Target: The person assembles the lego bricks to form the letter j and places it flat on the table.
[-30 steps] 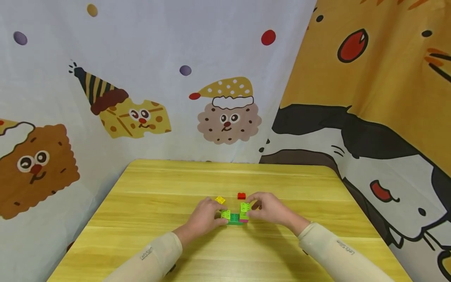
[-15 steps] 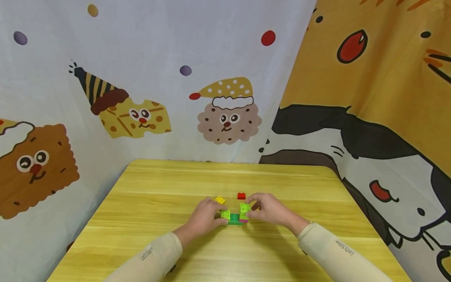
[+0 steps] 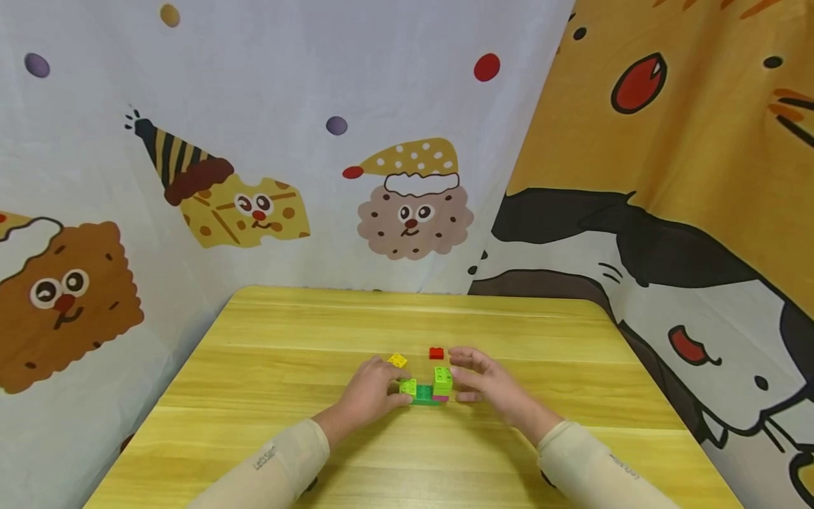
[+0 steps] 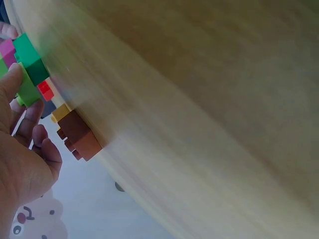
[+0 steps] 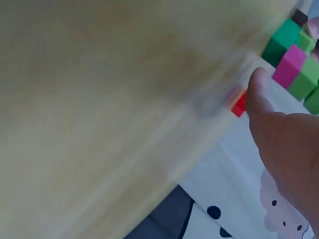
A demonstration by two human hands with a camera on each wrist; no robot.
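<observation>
A long dark green toy building brick (image 3: 423,394) lies on the table with a light green brick (image 3: 408,387) on its left end. My left hand (image 3: 370,389) pinches that light green brick between thumb and fingers. At the right end stands a taller stack, light green bricks (image 3: 442,379) over a pink brick (image 5: 290,65). Just right of this stack is my right hand (image 3: 492,387), fingers spread and relaxed, holding nothing. In the right wrist view its thumb (image 5: 259,87) points toward the pink brick, apart from it.
Behind the build lie a red brick (image 3: 436,353) and a yellow brick (image 3: 398,360). A brown brick (image 4: 80,134) stands beside the left hand, hidden by it in the head view. A printed curtain (image 3: 286,85) hangs behind the wooden table (image 3: 305,318).
My right hand has let go of the light green stack and drawn slightly right, its fingers opening. The left hand stays in place on its light green brick.
</observation>
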